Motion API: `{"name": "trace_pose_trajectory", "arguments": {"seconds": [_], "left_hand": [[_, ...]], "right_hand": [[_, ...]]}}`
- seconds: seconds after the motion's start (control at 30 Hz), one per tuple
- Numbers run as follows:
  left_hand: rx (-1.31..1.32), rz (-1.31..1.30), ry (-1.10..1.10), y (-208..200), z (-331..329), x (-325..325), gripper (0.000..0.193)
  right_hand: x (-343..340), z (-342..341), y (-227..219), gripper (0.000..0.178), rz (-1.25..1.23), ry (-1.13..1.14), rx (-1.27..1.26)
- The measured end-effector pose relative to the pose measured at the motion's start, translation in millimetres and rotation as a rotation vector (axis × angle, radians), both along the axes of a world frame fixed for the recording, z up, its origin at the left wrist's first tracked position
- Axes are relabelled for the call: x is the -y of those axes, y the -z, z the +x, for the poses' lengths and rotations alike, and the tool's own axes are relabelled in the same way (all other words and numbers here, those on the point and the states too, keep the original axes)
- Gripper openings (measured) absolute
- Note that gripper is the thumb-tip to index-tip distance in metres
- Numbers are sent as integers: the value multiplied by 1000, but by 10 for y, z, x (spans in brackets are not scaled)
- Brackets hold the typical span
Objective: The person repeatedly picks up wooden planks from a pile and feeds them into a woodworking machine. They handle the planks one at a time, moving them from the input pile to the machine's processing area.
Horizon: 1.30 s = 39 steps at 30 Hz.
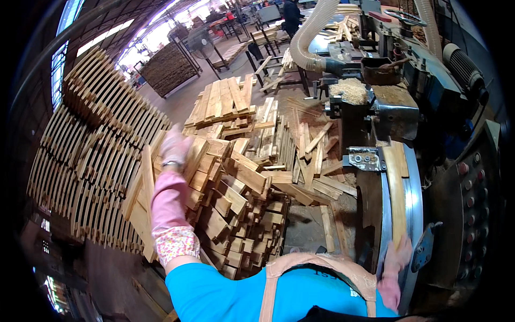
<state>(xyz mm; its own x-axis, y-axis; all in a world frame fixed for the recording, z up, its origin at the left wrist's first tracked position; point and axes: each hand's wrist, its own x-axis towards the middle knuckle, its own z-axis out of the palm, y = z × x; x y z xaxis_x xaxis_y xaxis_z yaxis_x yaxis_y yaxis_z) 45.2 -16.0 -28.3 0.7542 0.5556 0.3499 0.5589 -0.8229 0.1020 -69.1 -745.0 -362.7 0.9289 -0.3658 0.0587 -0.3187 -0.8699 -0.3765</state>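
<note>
My left arm, in a pink sleeve with a floral cuff, reaches out over a heap of sawn wooden boards (212,199). At its end my left hand (176,146) is at the heap's far left edge, smeared by motion, so its fingers cannot be made out. On my right, a long wooden board (396,190) lies on the shiny metal bed (414,185) of a woodworking machine (394,110). My right hand (396,256) is closed around the near end of this board. The far end of the board reaches the machine's head.
Tall stacks of wooden slats (102,166) stand at the left. More boards (221,102) are piled beyond the heap, with loose offcuts (316,145) on the floor. A button panel (468,214) rises at the right. A ribbed hose (314,32) hangs over the machine, and a person (292,16) is far off.
</note>
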Motion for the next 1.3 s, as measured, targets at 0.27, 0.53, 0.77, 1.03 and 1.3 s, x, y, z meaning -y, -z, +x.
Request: {"name": "trace_pose_trajectory", "arguments": {"seconds": [0.27,0.53,0.77,1.03,1.3], "left_hand": [[-148,-251,-663,620,-1813,-1869,64],[526,-882,-21,-470,-767,-284,60],[551,-1497,580,115,158,1889,25],[102,-415,775,536,1,2021,69],[-111,-276,-75,312,-1653,161,83]], "right_hand": [[241,-434,157,49,-156,-66,114],[163,1328,407,38,-95,-162,187],[-1762,2059,-517,59,1369,-510,30],[-1431,1495,-1064,39,1340,-391,-46],[205,324,5,45,-282,-172,103]]}}
